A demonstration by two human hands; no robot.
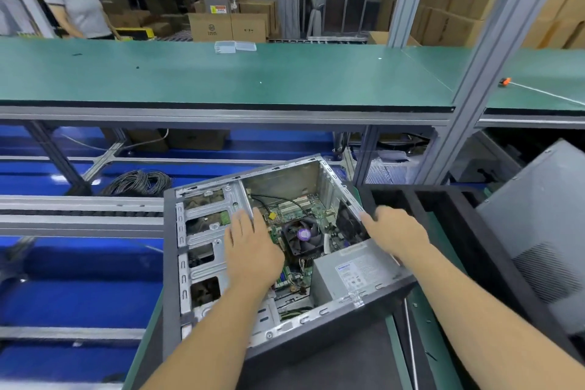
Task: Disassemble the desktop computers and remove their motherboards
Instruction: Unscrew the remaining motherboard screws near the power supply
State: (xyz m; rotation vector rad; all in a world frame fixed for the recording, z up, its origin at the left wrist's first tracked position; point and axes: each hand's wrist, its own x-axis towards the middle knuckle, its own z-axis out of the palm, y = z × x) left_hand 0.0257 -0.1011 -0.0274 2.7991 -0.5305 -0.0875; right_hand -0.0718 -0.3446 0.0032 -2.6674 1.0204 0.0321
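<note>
My left hand [250,250] lies flat with straight fingers on the drive-bay frame [202,231] of the open computer case [177,266], fingertips pointing to twelve o'clock and reaching the frame's inner edge. My forearm runs down to seven o'clock and out of view. My right hand [395,231] rests on the case's rear rim at about two o'clock from the fan; its fingers bend over the edge toward ten o'clock, but whether they truly clasp the metal I cannot tell, since the fingertips are blurred. That arm leaves at five o'clock.

The case lies on its side on the green mat [421,310], side panel off. Inside, the motherboard [294,209] sits on the case floor, with the cooler fan [300,236] at its centre and the grey power supply [348,275] at five o'clock from it. My left palm hides the board's near left part. Another grey case [538,231] stands at three o'clock, cut off by the edge.
</note>
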